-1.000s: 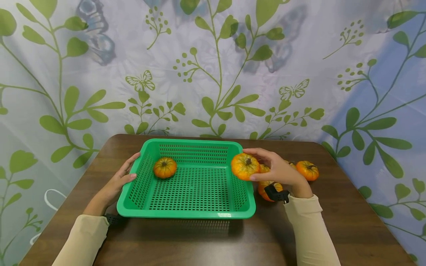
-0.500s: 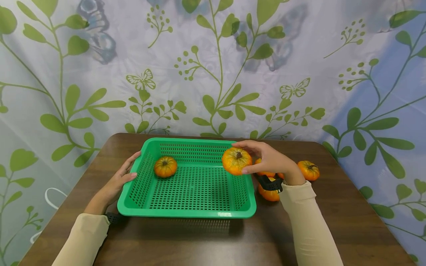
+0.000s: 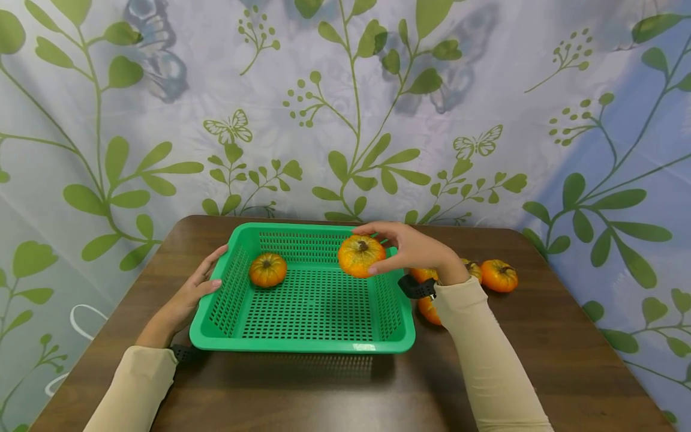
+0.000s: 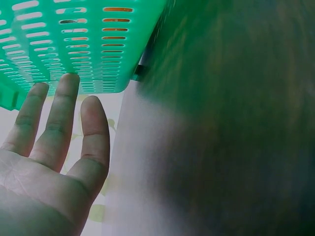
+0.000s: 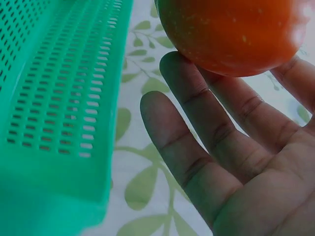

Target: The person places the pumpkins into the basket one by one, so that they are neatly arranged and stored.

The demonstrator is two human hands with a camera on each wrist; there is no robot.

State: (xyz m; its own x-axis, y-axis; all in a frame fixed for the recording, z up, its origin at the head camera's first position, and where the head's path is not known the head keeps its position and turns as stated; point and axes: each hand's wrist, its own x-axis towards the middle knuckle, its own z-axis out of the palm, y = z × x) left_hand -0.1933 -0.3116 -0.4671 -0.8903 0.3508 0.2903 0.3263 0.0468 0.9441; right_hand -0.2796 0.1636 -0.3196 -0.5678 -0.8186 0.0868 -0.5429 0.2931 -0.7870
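A small orange pumpkin (image 3: 361, 256) is held up between the thumb and fingers of my right hand (image 3: 412, 246), over the right half of a green slotted basket (image 3: 302, 346). In the right wrist view the round orange underside of that pumpkin (image 5: 236, 39) rests against the fingers. A second pumpkin (image 3: 267, 270) sits inside the basket at its back left. My left hand (image 3: 189, 294) lies along the basket's left side, fingertips at the rim. The left wrist view has those fingers nearly straight, touching or close to the slotted wall (image 4: 74, 44).
Several more pumpkins (image 3: 499, 276) lie on the brown table (image 3: 540, 360) right of the basket, some partly hidden behind the right forearm. A leaf-patterned cloth (image 3: 345, 108) hangs behind the table. A white cord (image 3: 81, 324) shows at the left.
My right hand has carried its pumpkin leftward and slightly up, from the basket's right rim to over its inside. The left hand and basket have stayed put.
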